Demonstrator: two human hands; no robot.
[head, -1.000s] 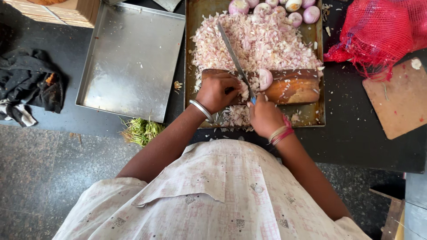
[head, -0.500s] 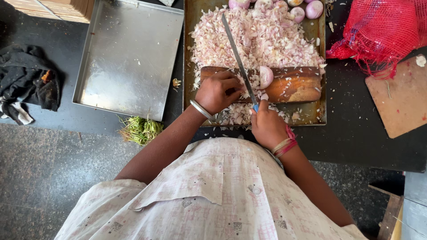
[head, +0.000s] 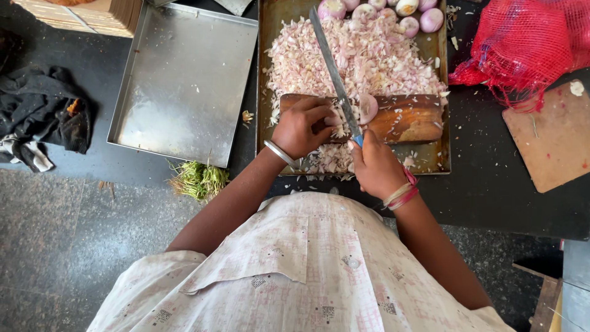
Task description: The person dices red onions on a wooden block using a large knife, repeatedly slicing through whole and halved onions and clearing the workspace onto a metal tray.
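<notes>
My right hand (head: pixel 376 166) grips the blue handle of a long knife (head: pixel 332 70), whose blade points away over a wooden chopping block (head: pixel 410 118). My left hand (head: pixel 300 126) presses down on onion pieces on the block, just left of the blade. Half a peeled onion (head: pixel 367 108) lies on the block to the right of the blade. The block sits in a metal tray (head: pixel 442 158) heaped with chopped onion (head: pixel 369 58). Several whole peeled onions (head: pixel 410 16) lie at the tray's far end.
A bare steel tray (head: pixel 183 83) lies to the left on the dark counter. A red mesh sack (head: pixel 528 43) and a wooden board (head: pixel 554 138) are to the right. Green trimmings (head: pixel 200 179) sit by the counter edge, and a dark cloth (head: pixel 46 114) lies far left.
The knife blade has shifted slightly left on the block, and my left hand has stayed on the onion pieces. The view has tilted a little.
</notes>
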